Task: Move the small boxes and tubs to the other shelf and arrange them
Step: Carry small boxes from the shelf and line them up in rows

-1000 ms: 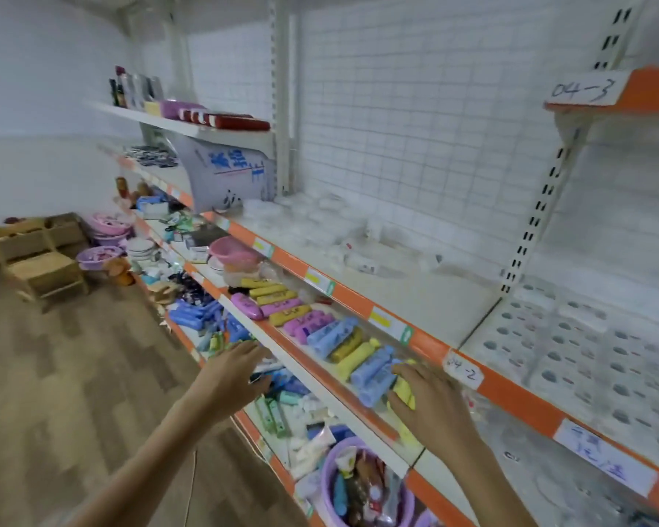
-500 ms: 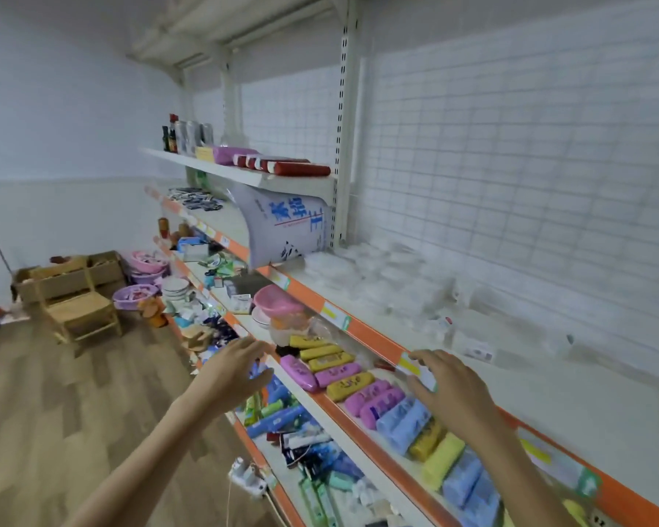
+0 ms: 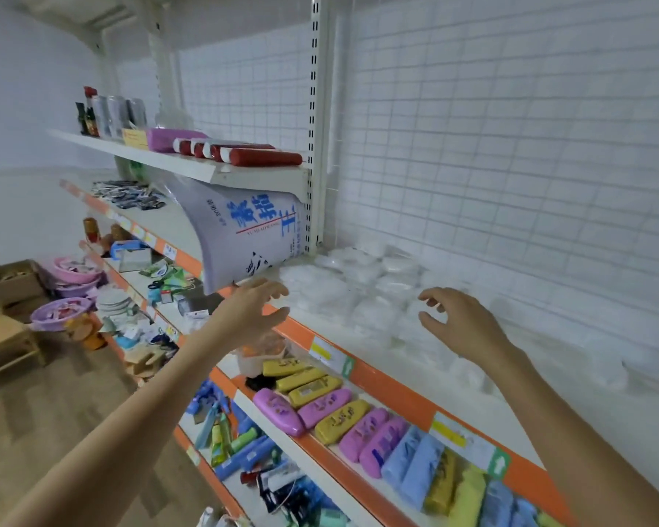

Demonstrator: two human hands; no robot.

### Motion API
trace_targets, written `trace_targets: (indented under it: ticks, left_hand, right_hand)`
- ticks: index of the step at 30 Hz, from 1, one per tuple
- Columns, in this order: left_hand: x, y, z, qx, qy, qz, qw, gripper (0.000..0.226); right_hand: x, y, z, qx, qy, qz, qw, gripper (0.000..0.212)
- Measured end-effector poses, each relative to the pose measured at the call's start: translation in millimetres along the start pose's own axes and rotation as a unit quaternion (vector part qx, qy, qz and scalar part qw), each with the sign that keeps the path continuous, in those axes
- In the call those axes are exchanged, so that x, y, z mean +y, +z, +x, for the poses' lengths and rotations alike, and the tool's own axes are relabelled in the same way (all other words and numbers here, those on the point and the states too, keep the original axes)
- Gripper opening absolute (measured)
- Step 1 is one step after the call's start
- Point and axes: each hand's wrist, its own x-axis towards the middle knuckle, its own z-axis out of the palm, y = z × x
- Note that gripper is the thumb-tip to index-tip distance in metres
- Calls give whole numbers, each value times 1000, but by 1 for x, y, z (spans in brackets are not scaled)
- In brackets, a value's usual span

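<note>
Left grip [image 3: 257,306] fingers apart, holding nothing; right grip [image 3: 459,323] loosely curled, holding nothing. Clear tubs [image 3: 362,290] heaped on shelf [image 3: 392,370] between and just beyond both grips, untouched. White sack [image 3: 244,237] beside heap.

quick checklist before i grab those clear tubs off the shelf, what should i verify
1. Left hand free: ok, fingers relaxed, holding nothing.
2. Right hand free: ok, fingers loosely curled above the clear tubs, not touching.
3. Tubs within reach: ok, both hands hover at the orange shelf edge.
4. Left-side clearance: not ok, the white sack leans out beside the left hand.
5. How the tubs are stacked: cannot tell, the pile is blurred.
</note>
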Motion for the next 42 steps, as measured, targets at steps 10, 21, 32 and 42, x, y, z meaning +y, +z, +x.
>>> trace_targets:
  ticks: [10,21,32,42]
  left_hand:
    - [-14,54,212,-101,80,41,991,37]
    - [-16,144,304,-284,238,130,920,60]
    - [-35,180,326,-280,396,192,853,72]
    - [-62,173,348,-349,380,-9,856,49]
  right_hand:
    - [61,55,126,-112,71,12,991,39]
    - [69,104,185,-184,94,-150,967,61]
    - [57,109,198,-194,185,-99,958,62]
    - [43,97,192,-38,299,102,948,27]
